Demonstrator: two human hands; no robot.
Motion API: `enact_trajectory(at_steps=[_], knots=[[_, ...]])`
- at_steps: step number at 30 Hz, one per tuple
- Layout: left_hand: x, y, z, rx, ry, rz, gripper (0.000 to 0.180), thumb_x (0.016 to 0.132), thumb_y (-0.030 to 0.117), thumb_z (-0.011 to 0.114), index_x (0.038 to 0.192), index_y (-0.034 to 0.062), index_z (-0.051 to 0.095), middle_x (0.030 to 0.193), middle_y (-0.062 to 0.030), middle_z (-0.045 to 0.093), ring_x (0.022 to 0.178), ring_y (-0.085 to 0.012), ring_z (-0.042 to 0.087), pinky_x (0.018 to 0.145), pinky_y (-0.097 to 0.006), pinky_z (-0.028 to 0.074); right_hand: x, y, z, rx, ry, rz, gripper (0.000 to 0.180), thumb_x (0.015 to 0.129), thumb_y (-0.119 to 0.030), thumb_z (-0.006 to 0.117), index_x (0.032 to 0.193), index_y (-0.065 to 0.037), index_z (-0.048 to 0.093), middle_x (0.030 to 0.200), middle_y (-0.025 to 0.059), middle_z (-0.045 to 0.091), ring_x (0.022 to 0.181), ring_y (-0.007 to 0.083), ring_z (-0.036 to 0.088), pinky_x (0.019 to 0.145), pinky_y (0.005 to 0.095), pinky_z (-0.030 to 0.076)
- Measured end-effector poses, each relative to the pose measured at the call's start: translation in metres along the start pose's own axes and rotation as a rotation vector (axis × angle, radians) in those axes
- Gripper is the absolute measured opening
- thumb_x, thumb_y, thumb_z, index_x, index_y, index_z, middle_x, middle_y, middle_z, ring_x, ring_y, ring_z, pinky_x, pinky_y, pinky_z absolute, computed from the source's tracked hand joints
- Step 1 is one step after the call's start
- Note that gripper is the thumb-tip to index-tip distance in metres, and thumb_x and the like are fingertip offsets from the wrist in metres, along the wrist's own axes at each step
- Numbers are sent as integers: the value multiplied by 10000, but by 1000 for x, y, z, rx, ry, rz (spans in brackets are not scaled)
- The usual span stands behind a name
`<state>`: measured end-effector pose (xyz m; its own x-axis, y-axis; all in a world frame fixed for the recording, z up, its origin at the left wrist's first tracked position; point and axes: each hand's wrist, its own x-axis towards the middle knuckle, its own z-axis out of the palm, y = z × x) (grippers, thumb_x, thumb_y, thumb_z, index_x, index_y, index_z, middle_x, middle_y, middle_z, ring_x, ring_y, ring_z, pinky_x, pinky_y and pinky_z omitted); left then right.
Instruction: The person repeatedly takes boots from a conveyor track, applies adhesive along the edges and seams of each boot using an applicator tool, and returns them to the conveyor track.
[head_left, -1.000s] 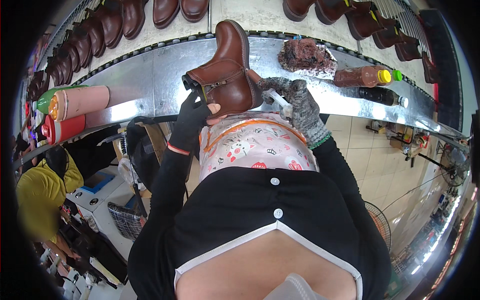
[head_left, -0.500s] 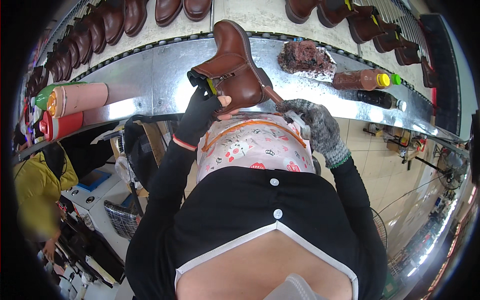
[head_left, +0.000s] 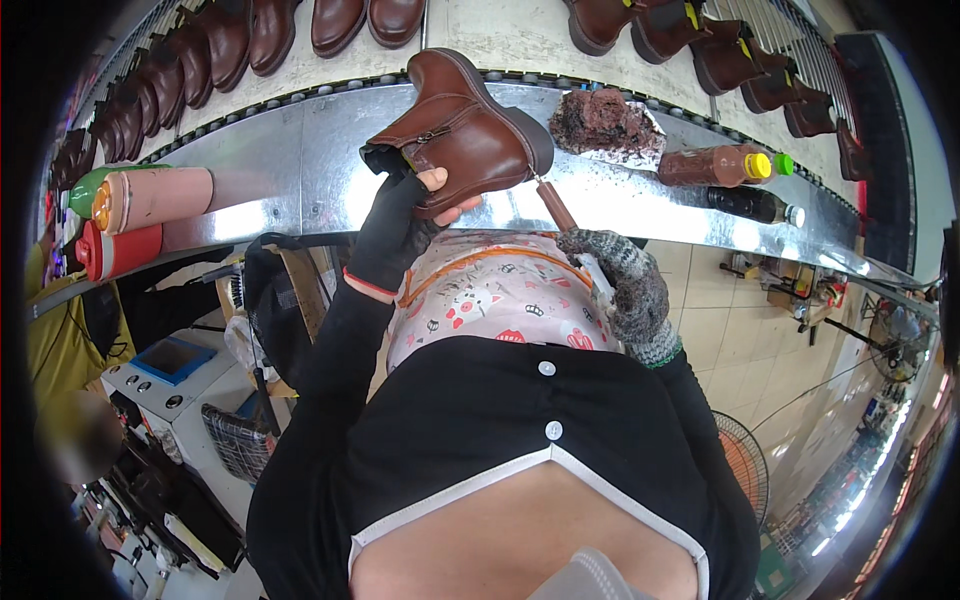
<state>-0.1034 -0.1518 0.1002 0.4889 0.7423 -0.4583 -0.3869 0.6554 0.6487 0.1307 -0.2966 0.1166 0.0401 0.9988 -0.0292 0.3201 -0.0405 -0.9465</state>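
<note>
My left hand, in a black fingerless glove, is closed on the ankle end of a brown leather ankle boot. The boot lies tilted above the metal ledge, toe pointing away and zip side up. In a grey knitted glove, my right hand grips a slim tool with a brown handle and a thin pale tip. That tip meets the boot's edge near the heel; its exact kind is unclear. Something whitish also shows in my right hand, too small to name.
Brown boots line the conveyor beyond the metal ledge. On the ledge sit a brown-stained sponge-like lump, a brown bottle, a dark bottle and a pink bottle. Another person's yellow sleeve shows at left.
The boot has tipped left and its heel swung slightly right. My right hand has drawn back toward me, showing more of the tool's handle. The person at left has shifted.
</note>
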Motion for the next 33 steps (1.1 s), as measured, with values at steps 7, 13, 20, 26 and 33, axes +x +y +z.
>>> enact_trajectory(at_steps=[7,13,20,26,33], knots=[[0,3,-1,-64,-10,25,538,823,102,581,1282,-41,339,1148,-235,526,851,-338,652,552,-191,585,-3,1,-8,198,-62,14,474,640,-69,552,1110,-15,578,1050,128,633,884,246,630,778,316,491],[1,18,2,-69,-17,57,519,828,106,579,1271,-48,356,1137,-247,534,850,-336,652,548,-194,586,-12,39,-10,801,-70,204,790,794,-359,648,1382,-7,255,967,113,581,561,98,561,457,223,479],[70,54,8,233,-138,66,472,812,152,646,1207,-8,443,1104,-166,578,837,-297,660,549,-179,553,15,112,10,928,378,194,498,870,-51,534,1316,-102,318,900,66,554,717,118,554,588,254,490],[199,92,44,351,-133,196,327,740,93,710,1001,7,533,899,-113,603,699,-275,657,525,-247,551,50,137,42,1021,448,445,312,926,-148,477,1208,-145,344,849,53,537,590,149,537,462,318,477],[291,71,76,1091,243,610,787,666,394,734,1113,-148,381,821,-215,635,604,-245,671,483,-291,541,56,122,47,1083,465,509,328,908,-116,477,1195,-211,349,733,10,481,505,133,489,388,262,386]])
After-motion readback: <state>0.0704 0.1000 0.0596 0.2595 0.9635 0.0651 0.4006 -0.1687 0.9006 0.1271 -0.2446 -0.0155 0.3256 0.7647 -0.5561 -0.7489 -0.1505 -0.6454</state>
